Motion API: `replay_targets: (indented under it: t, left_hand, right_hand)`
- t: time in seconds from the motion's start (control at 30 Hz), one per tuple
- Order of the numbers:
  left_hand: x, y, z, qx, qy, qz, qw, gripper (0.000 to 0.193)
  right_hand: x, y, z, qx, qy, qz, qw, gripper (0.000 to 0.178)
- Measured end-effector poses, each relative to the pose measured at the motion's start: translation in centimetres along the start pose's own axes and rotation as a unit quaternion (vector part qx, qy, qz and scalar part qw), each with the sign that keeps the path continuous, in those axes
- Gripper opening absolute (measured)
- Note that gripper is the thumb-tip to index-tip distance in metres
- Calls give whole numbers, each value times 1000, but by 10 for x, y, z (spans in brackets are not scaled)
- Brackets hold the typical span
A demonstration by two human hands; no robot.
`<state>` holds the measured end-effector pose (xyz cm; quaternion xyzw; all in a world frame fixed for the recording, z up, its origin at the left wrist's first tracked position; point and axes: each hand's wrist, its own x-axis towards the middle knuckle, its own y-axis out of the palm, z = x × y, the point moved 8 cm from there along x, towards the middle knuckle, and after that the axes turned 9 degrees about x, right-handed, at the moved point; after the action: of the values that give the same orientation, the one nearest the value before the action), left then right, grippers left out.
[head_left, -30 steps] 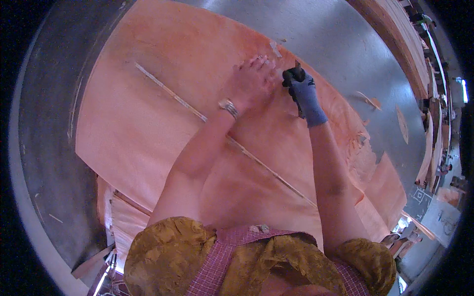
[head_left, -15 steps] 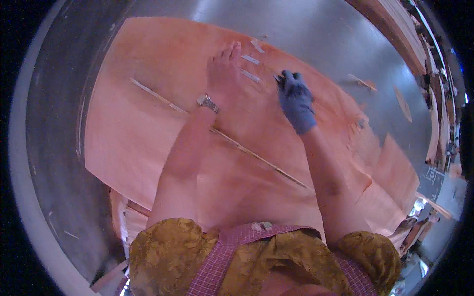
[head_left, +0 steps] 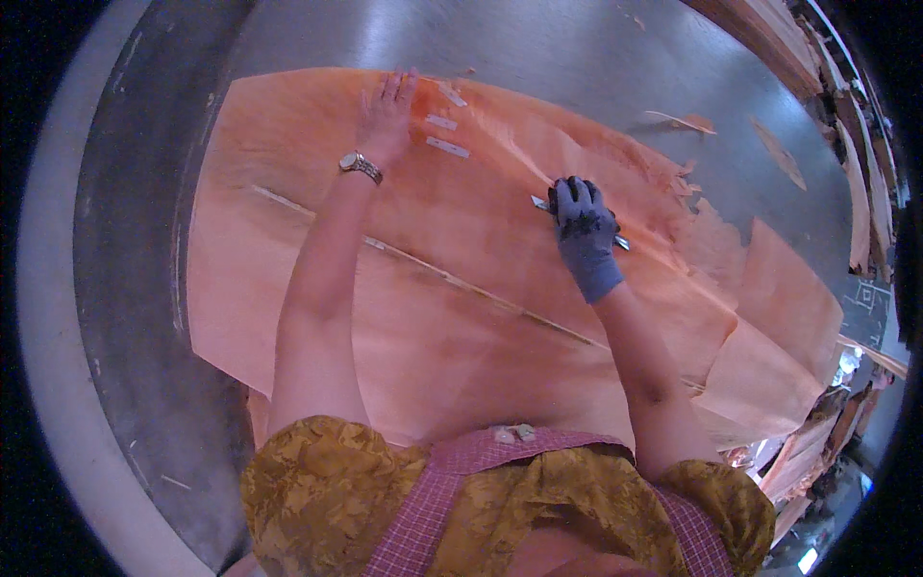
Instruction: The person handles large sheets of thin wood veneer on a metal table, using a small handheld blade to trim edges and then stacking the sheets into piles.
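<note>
A large reddish-orange sheet of wood veneer (head_left: 461, 221) lies before me. My left hand (head_left: 386, 120), bare and wearing a wristwatch (head_left: 360, 167), rests flat near the sheet's far edge with fingers stretched. Just right of it are short pale strips of tape (head_left: 448, 147) stuck on the veneer. Further right, my right hand (head_left: 583, 226), in a grey-blue glove with dark fingertips, is closed around a utility knife (head_left: 622, 243). The knife's pale tip pokes out left of the fingers; its other end shows past the right of the hand. Its palm faces down over the creased veneer.
A long narrow pale line (head_left: 481, 291), strip or slit, runs diagonally across the veneer. The sheet's right edge is torn and wavy. Loose veneer scraps (head_left: 779, 152) lie on the grey metal surface (head_left: 558, 58). Stacked wood pieces (head_left: 760, 38) stand along the right.
My left hand has shifted left along the far edge, its fingers spreading more. My right hand has come nearer and slightly right, and more of the knife shows. The view has shifted a little.
</note>
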<state>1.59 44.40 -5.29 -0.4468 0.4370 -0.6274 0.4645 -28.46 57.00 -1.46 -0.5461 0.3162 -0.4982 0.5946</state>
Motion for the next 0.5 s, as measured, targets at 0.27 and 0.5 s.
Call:
replay_targets:
  t: [0.27, 0.5]
  left_hand:
    - [-20, -52, -9, 34, 111, -9, 993, 50]
    - [-142, -142, 4, -9, 151, -135, 979, 11]
  right_hand:
    - [-60, -31, 15, -14, -36, -43, 998, 29]
    - [-131, -59, 65, 20, -78, 11, 997, 27]
